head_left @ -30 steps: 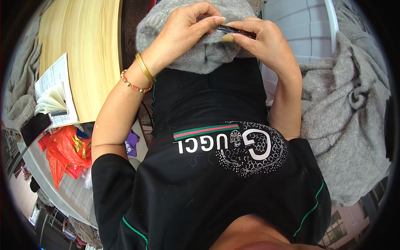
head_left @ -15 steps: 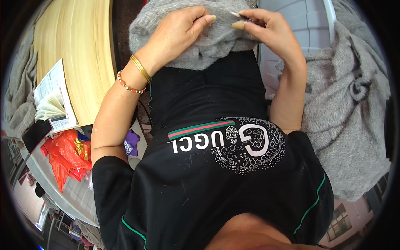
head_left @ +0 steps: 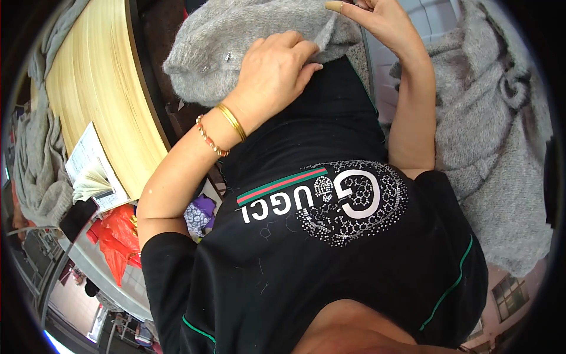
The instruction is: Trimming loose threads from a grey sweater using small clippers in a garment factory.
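Note:
A fuzzy grey knit garment lies bunched over my lap, with small sparkly bits on its left part. My left hand is closed on it, fingers and thumb gripping an edge that is drawn up into a narrow point toward the right hand. My right hand is raised to the upper right of it, fingers bent and closed. A tan finger cover sits on its thumb tip. The picture's upper edge cuts off part of these fingers, so what they hold is hidden.
A light wooden tabletop stands at the left, bearing an open notebook on papers. Below it are a dark phone, a red plastic bag and purple patterned cloth. More grey knitwear hangs at the right beside a pale plastic bin.
My right hand has moved up, partly out of the picture. My left hand has shifted down and closed on the knit's edge, which is now pulled taut. The view has turned slightly.

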Demonstrator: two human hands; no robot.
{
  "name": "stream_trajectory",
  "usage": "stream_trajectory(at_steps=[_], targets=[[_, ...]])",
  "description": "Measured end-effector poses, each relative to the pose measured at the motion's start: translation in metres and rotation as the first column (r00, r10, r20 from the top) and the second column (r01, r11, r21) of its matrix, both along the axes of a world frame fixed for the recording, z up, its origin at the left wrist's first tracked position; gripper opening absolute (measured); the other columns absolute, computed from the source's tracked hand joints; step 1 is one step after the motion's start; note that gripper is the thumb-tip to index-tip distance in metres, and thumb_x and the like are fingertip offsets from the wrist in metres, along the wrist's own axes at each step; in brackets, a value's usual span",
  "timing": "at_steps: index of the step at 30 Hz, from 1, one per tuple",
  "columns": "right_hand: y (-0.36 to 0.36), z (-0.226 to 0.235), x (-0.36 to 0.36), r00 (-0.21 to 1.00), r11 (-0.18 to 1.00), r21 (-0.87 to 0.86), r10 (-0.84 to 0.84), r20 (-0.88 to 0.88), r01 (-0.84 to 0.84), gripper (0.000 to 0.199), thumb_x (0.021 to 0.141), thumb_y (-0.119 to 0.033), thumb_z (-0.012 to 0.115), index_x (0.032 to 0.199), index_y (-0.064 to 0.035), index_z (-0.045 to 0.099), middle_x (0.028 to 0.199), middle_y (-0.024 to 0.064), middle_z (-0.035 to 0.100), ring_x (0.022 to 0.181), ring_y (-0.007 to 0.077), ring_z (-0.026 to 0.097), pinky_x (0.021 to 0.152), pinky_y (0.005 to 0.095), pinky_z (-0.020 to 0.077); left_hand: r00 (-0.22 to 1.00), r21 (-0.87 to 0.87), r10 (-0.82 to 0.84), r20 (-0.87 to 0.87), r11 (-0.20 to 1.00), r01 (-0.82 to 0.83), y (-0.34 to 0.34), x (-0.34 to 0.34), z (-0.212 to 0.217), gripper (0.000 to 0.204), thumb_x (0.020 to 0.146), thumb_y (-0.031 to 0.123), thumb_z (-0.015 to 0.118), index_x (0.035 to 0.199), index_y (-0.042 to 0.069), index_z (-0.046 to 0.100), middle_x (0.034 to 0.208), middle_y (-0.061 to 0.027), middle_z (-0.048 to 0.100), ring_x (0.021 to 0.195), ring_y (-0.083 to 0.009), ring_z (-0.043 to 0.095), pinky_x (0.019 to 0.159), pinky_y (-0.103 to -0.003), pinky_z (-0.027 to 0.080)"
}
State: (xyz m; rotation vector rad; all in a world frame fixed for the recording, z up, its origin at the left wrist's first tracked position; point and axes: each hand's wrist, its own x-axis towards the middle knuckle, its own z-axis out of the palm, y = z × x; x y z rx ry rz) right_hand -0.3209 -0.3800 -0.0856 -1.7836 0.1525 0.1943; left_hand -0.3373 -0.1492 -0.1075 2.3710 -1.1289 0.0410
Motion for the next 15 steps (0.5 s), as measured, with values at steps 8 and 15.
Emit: stream_trajectory(at_steps=[8,15], targets=[[-0.008,-0.008,0.002,0.999,0.989,-0.149,0.030,0.034,-0.024,0.021,0.090,-0.019,0.075,0.092,0.0019,0.070,0.067,-0.0038,0.057,0.058,0.0045,0.046,0.050,0.0241,0.0345,0.983,-0.002,-0.035,-0.179,0.999,0.036,0.009,-0.007,0.004,0.016,0.087,0.017,0.071,0.099,0.007,0.069,0.092,-0.0084,0.066,0.085,-0.0301,0.066,0.076,-0.043,0.049],[-0.011,-0.016,0.002,0.992,0.975,-0.217,0.068,0.109,-0.043,0.026,0.088,-0.022,0.077,0.090,0.0028,0.071,0.067,0.0000,0.059,0.062,0.0076,0.050,0.053,0.0270,0.0399,0.905,-0.056,0.140,-0.403,0.983,-0.177,0.002,0.006,-0.001,0.019,0.091,0.013,0.066,0.107,0.002,0.067,0.089,-0.0192,0.067,0.084,-0.0373,0.068,0.076,-0.047,0.054]])
